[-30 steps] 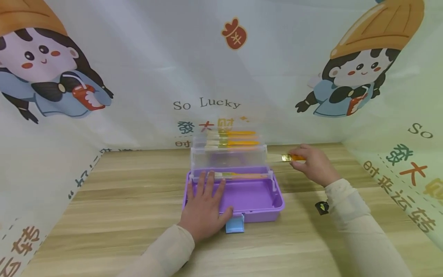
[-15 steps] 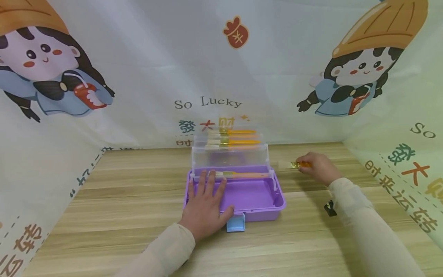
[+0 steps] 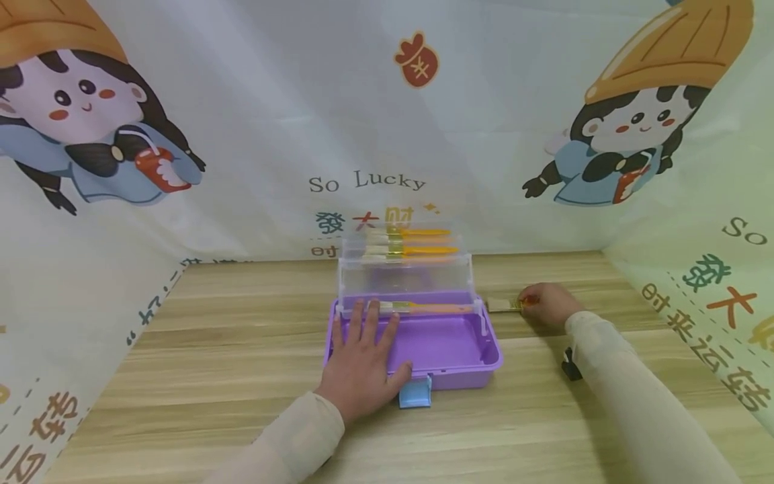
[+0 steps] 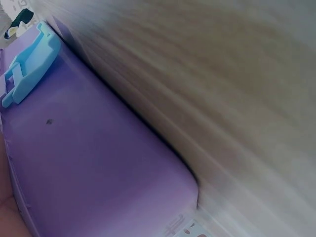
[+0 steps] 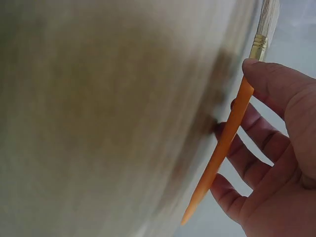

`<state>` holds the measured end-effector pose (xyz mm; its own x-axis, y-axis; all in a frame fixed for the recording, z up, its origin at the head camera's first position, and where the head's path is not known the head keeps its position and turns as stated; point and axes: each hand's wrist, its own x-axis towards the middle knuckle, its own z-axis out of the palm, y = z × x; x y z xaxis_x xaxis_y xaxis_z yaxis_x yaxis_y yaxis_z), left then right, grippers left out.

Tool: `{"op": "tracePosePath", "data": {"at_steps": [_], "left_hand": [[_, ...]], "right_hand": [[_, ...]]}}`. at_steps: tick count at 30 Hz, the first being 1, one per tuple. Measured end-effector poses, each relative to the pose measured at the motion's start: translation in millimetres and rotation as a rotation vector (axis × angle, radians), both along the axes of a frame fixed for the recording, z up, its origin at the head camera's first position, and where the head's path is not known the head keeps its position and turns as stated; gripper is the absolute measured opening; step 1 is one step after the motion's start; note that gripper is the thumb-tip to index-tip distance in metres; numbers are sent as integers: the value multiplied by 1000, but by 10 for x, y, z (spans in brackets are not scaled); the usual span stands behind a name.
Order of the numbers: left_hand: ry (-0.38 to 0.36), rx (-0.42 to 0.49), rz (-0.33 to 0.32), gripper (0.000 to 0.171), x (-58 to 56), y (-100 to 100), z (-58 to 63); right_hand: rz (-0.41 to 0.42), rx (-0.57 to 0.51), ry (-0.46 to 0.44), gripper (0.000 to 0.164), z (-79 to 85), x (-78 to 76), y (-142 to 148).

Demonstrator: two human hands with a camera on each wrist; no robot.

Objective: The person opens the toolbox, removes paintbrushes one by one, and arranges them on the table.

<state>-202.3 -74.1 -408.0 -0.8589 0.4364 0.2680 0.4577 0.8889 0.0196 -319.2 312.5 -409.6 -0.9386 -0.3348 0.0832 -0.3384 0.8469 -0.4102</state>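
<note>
My right hand (image 3: 553,306) pinches a flat paintbrush (image 5: 224,140) by its orange handle near the gold ferrule, low over the table to the right of the purple box. Its pale bristles (image 3: 500,305) point left toward the box. Spread over the left front of the open purple box (image 3: 478,376) is my left hand (image 3: 363,370), fingers straight and reaching over the rim. Another brush (image 3: 435,308) lies along the back of the box, its bristle end partly behind my fingertips. In the left wrist view the box's front wall and blue latch (image 4: 37,64) show.
Clear plastic trays (image 3: 405,275) stand raised behind the box, with several orange-handled brushes (image 3: 426,250) in the upper ones. A small black object (image 3: 570,365) shows beside the right sleeve. A printed cloth (image 3: 272,134) walls the wooden table (image 3: 211,349) at back and sides.
My right hand has come down and nearer with the brush, from beside the trays to close over the table. My left hand stays on the box.
</note>
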Motion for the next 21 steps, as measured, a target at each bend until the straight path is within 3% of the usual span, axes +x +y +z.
{"op": "tracePosePath", "data": {"at_steps": [5, 11, 15, 21], "left_hand": [[9, -17, 7, 77, 5, 3, -18], [21, -21, 7, 76, -16, 20, -35], [14, -25, 8, 76, -12, 30, -34], [10, -40, 13, 76, -11, 17, -18]], "right_hand": [[-3, 26, -69, 15, -24, -13, -3], [-19, 17, -125, 30, 65, 0, -5], [-14, -15, -82, 36, 234, 54, -81], [28, -29, 35, 35, 637, 155, -396]]}}
